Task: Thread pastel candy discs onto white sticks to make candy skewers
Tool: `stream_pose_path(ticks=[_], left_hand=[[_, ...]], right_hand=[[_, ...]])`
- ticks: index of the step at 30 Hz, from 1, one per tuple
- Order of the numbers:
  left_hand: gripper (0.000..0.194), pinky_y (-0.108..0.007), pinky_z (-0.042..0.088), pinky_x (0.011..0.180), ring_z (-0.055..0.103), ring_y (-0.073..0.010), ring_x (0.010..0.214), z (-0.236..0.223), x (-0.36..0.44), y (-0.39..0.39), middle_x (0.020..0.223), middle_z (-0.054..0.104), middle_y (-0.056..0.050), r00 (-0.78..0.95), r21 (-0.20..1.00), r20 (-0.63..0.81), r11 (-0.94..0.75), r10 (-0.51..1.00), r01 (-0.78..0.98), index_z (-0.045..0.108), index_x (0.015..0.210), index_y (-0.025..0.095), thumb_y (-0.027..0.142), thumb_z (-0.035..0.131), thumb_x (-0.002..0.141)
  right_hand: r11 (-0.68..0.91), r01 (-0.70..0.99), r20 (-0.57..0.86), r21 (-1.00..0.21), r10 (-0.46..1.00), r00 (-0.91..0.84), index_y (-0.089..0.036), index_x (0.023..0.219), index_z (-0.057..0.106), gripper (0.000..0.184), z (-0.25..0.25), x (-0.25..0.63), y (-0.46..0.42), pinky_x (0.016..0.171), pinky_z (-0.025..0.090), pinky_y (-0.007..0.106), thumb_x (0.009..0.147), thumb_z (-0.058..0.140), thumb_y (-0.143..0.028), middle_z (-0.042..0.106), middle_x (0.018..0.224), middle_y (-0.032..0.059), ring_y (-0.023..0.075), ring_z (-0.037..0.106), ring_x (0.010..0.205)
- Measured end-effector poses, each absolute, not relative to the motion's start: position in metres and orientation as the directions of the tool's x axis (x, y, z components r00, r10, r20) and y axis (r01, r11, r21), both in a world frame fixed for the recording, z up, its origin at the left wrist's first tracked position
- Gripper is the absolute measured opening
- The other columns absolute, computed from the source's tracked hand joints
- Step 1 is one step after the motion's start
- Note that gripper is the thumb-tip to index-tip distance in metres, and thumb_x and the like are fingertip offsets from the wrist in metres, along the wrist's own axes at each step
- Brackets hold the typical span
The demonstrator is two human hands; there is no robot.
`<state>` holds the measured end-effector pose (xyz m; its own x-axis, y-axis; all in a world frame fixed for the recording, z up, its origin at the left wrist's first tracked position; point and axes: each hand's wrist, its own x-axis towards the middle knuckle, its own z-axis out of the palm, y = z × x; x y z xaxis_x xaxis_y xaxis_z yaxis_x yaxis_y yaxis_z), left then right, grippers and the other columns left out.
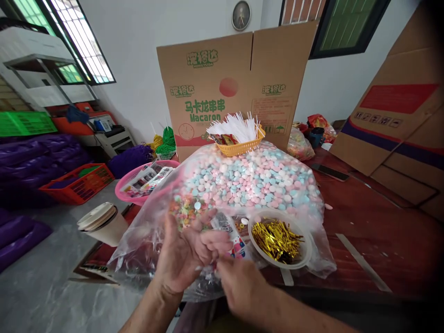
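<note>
My left hand (187, 249) is turned palm up, its thumb and fingers stretched out and apart. Close against its fingers is my right hand (243, 282), blurred, with fingers pinched together; whatever they hold is too small to make out. Just beyond lies a white printed packet (225, 224) with colourful spots. Small orange and green ring-shaped pieces (183, 208) are heaped behind my left hand. To the right stands a clear round bowl (307, 254) of gold metallic twist ties (277, 238). Pink, blue and white round candies (253, 178) cover a clear plastic sheet (138, 245).
A yellow basket (239, 149) of white sticks stands behind the candies, before a large cardboard box (236, 88). On the left are a pink basket (121, 192) of packets and stacked paper cups (107, 226). A phone (329, 172) lies on the red table (367, 222).
</note>
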<state>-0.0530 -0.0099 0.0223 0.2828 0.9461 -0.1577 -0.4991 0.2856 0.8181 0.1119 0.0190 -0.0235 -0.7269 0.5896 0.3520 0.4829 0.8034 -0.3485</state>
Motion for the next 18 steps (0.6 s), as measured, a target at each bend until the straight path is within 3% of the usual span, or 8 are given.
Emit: stream_pose_path(ticks=[2, 4, 7, 9, 11, 14, 16, 18], left_hand=[[0.085, -0.040, 0.047, 0.073, 0.063, -0.0230, 0.058, 0.019, -0.053, -0.011, 0.059, 0.067, -0.010, 0.270, 0.772, -0.087, 0.236, 0.959, -0.591, 0.069, 0.093, 0.016, 0.083, 0.024, 0.067], [0.079, -0.037, 0.048, 0.066, 0.062, -0.0239, 0.053, 0.016, -0.051, -0.012, 0.048, 0.062, -0.010, 0.390, 0.809, -0.185, 0.365, 0.902, -0.461, 0.071, 0.080, 0.013, 0.080, 0.029, 0.069], [0.076, -0.035, 0.048, 0.065, 0.065, -0.0265, 0.066, 0.016, -0.046, -0.012, 0.053, 0.064, -0.012, 0.466, 0.797, -0.357, 0.524, 0.809, -0.301, 0.071, 0.081, 0.011, 0.077, 0.035, 0.070], [0.082, -0.035, 0.048, 0.068, 0.064, -0.0256, 0.071, 0.021, -0.046, -0.012, 0.057, 0.065, -0.012, 0.369, 0.802, -0.280, 0.427, 0.886, -0.418, 0.071, 0.084, 0.012, 0.082, 0.029, 0.067], [0.087, -0.036, 0.047, 0.071, 0.063, -0.0242, 0.068, 0.029, -0.050, -0.012, 0.052, 0.063, -0.010, 0.256, 0.827, -0.164, 0.275, 0.952, -0.491, 0.071, 0.074, 0.014, 0.086, 0.023, 0.063], [0.078, -0.034, 0.047, 0.065, 0.060, -0.0211, 0.055, 0.032, -0.056, -0.015, 0.047, 0.060, -0.010, 0.300, 0.916, -0.216, 0.299, 0.929, -0.268, 0.069, 0.058, 0.014, 0.081, 0.031, 0.066], [0.063, -0.031, 0.046, 0.064, 0.061, -0.0197, 0.058, 0.025, -0.051, -0.016, 0.057, 0.064, -0.010, 0.314, 0.928, -0.316, 0.361, 0.895, -0.094, 0.069, 0.063, 0.013, 0.069, 0.043, 0.074], [0.045, -0.030, 0.045, 0.068, 0.061, -0.0194, 0.068, 0.014, -0.040, -0.017, 0.066, 0.067, -0.007, 0.202, 0.932, -0.311, 0.339, 0.929, -0.128, 0.069, 0.069, 0.013, 0.054, 0.053, 0.078]], right_hand=[[0.690, 0.491, 0.338, -0.532, 0.705, -0.624, -0.019, 0.071, 0.049, 0.012, -0.022, 0.113, 0.022, 0.047, 0.029, 0.023, 0.080, 0.042, -0.016, 0.056, 0.059, 0.0014, 0.0121, 0.049, 0.051], [0.573, 0.505, 0.362, -0.646, 0.812, -0.458, -0.019, 0.069, 0.046, 0.020, -0.015, 0.116, 0.026, 0.048, 0.030, 0.022, 0.086, 0.036, -0.019, 0.051, 0.057, -0.0008, 0.0109, 0.046, 0.051], [0.675, 0.437, 0.482, -0.594, 0.734, -0.478, -0.019, 0.069, 0.046, 0.017, -0.006, 0.117, 0.022, 0.051, 0.031, 0.024, 0.084, 0.037, -0.019, 0.051, 0.060, 0.0002, 0.0117, 0.045, 0.053], [0.724, 0.349, 0.462, -0.595, 0.664, -0.588, -0.018, 0.071, 0.048, 0.015, -0.006, 0.115, 0.016, 0.053, 0.033, 0.025, 0.082, 0.037, -0.016, 0.053, 0.063, 0.0012, 0.0124, 0.046, 0.056], [0.619, 0.326, 0.329, -0.715, 0.709, -0.624, -0.019, 0.070, 0.048, 0.016, -0.008, 0.115, 0.014, 0.054, 0.034, 0.024, 0.082, 0.038, -0.015, 0.052, 0.062, 0.0000, 0.0120, 0.046, 0.057], [0.370, 0.353, 0.111, -0.859, 0.809, -0.578, -0.020, 0.065, 0.045, 0.019, -0.009, 0.116, 0.020, 0.050, 0.033, 0.021, 0.084, 0.040, -0.021, 0.044, 0.055, -0.0035, 0.0104, 0.042, 0.052], [0.388, 0.357, 0.163, -0.850, 0.838, -0.521, -0.020, 0.064, 0.042, 0.020, -0.010, 0.116, 0.023, 0.050, 0.032, 0.022, 0.084, 0.040, -0.022, 0.041, 0.055, -0.0037, 0.0102, 0.040, 0.052], [0.493, 0.366, 0.307, -0.789, 0.833, -0.461, -0.020, 0.065, 0.041, 0.017, -0.011, 0.114, 0.021, 0.053, 0.031, 0.023, 0.082, 0.040, -0.019, 0.044, 0.059, -0.0022, 0.0107, 0.040, 0.054]])
